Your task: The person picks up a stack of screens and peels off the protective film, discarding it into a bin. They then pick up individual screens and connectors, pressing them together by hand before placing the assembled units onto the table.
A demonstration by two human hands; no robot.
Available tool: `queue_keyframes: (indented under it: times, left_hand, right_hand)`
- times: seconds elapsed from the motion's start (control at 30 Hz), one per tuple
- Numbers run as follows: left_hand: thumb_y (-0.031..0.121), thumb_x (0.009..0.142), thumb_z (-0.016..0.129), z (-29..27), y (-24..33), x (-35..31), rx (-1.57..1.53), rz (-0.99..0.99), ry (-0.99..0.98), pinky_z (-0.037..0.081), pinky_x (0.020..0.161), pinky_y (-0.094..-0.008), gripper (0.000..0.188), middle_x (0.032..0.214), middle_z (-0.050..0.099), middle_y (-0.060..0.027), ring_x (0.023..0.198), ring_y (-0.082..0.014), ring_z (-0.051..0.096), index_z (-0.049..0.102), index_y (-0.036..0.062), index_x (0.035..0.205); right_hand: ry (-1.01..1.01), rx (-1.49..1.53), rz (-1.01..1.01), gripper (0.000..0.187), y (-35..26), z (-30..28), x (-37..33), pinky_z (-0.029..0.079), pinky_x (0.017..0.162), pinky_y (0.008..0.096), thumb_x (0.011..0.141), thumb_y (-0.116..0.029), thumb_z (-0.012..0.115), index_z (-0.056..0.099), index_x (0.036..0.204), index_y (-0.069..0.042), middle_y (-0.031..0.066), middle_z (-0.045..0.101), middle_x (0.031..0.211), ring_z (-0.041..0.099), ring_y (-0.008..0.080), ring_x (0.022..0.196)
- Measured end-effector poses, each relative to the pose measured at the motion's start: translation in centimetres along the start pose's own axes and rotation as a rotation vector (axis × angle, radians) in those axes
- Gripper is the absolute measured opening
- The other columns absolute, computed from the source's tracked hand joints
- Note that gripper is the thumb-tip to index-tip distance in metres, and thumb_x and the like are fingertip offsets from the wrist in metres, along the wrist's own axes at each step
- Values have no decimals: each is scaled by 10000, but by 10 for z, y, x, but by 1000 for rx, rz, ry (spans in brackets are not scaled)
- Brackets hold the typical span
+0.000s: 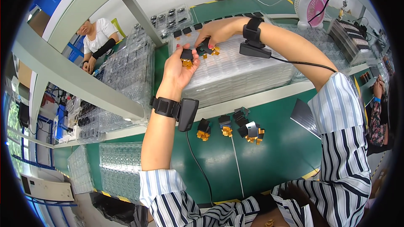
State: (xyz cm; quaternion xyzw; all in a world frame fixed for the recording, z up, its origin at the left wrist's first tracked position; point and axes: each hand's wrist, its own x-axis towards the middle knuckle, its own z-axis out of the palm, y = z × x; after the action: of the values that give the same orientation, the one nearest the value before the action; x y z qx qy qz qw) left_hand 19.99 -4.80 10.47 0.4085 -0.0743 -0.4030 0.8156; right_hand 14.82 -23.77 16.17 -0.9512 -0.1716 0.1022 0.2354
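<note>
Setting: factory assembly line — electronics work. Evidence: long green tabletop with yellow-and-black edge tape; grey metal frame carrying a raised shelf; stacks of clear plastic trays on the shelf and more trays below; small black parts with gold pins laid out in a row; two desk fans — and another seated worker farther along the line.

Green workbench under a pale shelf frame, two desk fans
</note>
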Motion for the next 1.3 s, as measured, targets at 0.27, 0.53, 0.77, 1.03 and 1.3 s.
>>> queue_keyframes:
  times: [0.27,0.53,0.77,1.03,1.3]
  left_hand:
    - [245,971,361,0,0,1,-10,1,10,464,623,-312,258,844,556,-125,721,-203,534,495,26,996]
    - [241,971,362,3,-2,1,-14,5,32,463,627,-316,254,846,556,-129,719,-205,534,495,25,993]
    - [231,973,349,6,0,-3,-5,26,18,504,700,-364,252,882,549,-142,791,-247,564,481,18,995]
    - [239,984,271,26,-9,-7,-104,49,-115,479,891,-483,352,1001,531,-162,963,-311,560,439,-41,1115]
    - [315,985,251,48,-17,-18,-101,31,-133,508,843,-416,432,1007,540,-151,941,-293,564,427,-45,1144]
  right_hand:
    - [-55,-176,-87,492,-5,1,6,393,839,348,715,-12,607,551,1196,-105,133,571,1039,527,305,978]
    - [-13,-170,24,368,-17,-9,-6,405,714,334,720,-33,626,584,1084,-62,98,581,922,532,227,798]
    - [10,108,204,243,-1,-11,-14,365,516,261,759,-80,636,578,987,-15,13,551,709,466,107,572]
    - [239,722,175,239,-30,5,-34,346,466,232,788,-151,657,595,972,-11,4,560,697,458,62,553]
    - [661,58,19,277,-32,36,-43,457,641,301,768,-204,667,641,990,-41,84,642,826,589,183,713]
